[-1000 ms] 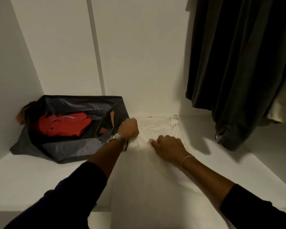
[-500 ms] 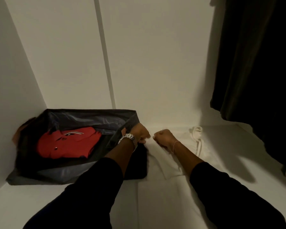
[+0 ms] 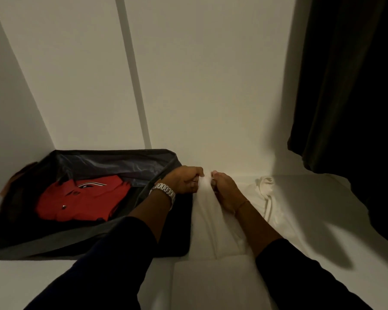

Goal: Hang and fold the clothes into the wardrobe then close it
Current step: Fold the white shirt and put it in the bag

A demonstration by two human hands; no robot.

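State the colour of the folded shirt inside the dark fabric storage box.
Red, with a white-striped collar: the folded red shirt, clearest in the head view.

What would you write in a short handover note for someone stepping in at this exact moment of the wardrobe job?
Left hand: pinching the far edge of the white garment.
Right hand: pinching the same edge, right beside the left.
White garment: lies on the wardrobe shelf, bunched up between the hands, fold not finished.
Red shirt: already folded inside the dark fabric box to the left.
Dark clothes: hanging on the right.
Left to do: finish folding the white garment, put it away, close the wardrobe.
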